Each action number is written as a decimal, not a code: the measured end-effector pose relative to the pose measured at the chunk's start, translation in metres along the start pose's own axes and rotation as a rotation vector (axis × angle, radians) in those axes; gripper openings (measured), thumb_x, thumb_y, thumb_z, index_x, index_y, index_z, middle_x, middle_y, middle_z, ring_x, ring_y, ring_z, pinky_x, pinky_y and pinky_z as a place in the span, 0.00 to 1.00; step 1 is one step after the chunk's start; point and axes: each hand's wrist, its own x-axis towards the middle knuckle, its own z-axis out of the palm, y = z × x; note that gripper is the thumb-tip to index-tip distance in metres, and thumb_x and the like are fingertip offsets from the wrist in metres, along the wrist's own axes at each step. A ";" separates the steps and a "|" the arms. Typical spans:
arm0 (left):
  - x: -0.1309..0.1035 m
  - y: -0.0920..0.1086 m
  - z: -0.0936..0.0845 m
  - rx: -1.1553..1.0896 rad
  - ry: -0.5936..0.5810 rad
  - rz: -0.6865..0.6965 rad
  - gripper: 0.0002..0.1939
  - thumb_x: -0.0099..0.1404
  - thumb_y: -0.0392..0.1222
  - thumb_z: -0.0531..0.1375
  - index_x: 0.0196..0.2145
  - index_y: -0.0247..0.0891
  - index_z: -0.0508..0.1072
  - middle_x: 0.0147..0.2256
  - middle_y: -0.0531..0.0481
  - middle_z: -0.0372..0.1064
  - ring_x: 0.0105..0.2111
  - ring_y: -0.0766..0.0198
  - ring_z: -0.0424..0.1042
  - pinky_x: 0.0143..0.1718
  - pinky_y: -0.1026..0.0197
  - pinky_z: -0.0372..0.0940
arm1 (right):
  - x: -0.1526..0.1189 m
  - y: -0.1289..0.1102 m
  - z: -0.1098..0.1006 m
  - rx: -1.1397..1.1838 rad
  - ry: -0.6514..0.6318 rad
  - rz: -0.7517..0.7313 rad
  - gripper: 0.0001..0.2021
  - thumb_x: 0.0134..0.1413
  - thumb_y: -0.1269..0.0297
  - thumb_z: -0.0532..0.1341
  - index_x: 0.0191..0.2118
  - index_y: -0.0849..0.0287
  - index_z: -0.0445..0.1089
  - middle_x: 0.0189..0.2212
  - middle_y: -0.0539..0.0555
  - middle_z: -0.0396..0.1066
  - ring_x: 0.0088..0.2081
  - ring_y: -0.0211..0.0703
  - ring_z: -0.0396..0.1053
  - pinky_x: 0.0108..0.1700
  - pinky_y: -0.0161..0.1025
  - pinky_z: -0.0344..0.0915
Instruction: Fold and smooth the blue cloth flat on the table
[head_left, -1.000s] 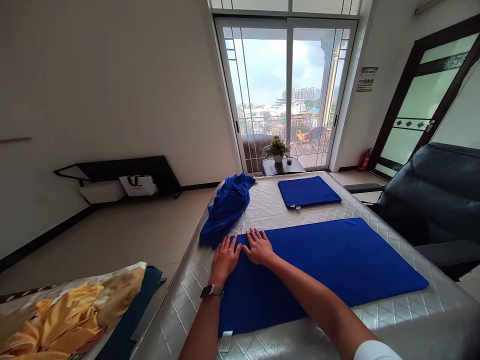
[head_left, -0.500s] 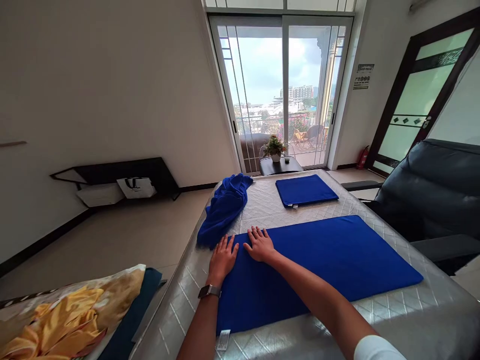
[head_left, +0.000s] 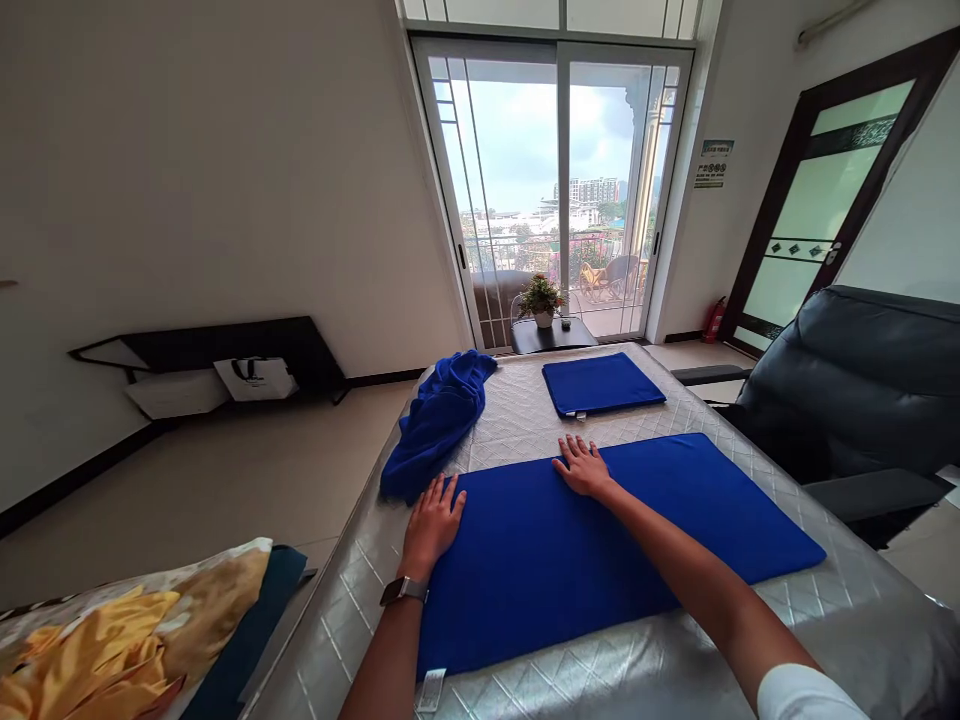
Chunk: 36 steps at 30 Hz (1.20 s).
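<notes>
A blue cloth [head_left: 540,560], folded into a long flat rectangle, lies across the silver quilted mattress [head_left: 517,400]. On its far left corner rests my left hand [head_left: 433,520], flat with the fingers stretched out; a watch is on that wrist. My right hand [head_left: 583,468] presses flat on the cloth's far edge, near the middle, fingers spread. A white tag [head_left: 430,690] sticks out at the near left corner. Just beyond my left hand is a crumpled blue cloth [head_left: 442,420]. Farther back sits a smaller folded blue cloth [head_left: 604,383].
A black leather chair [head_left: 877,380] stands against the right side of the mattress. At lower left are yellow fabric [head_left: 90,660] and a patterned pillow [head_left: 225,590]. Behind the mattress, a small table [head_left: 555,338] holds a potted plant [head_left: 541,300]. A low black rack [head_left: 225,340] stands by the left wall.
My right hand has slid to the right along the far edge of the folded cloth, away from my left hand. The left hand stays at the corner. The view has shifted slightly.
</notes>
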 end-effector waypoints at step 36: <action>0.005 0.002 -0.011 0.015 -0.076 -0.030 0.31 0.76 0.53 0.43 0.69 0.38 0.59 0.70 0.40 0.54 0.70 0.51 0.54 0.69 0.45 0.52 | -0.031 0.284 -0.033 -0.090 0.149 0.403 0.36 0.69 0.46 0.36 0.76 0.57 0.41 0.75 0.52 0.37 0.75 0.49 0.34 0.72 0.52 0.30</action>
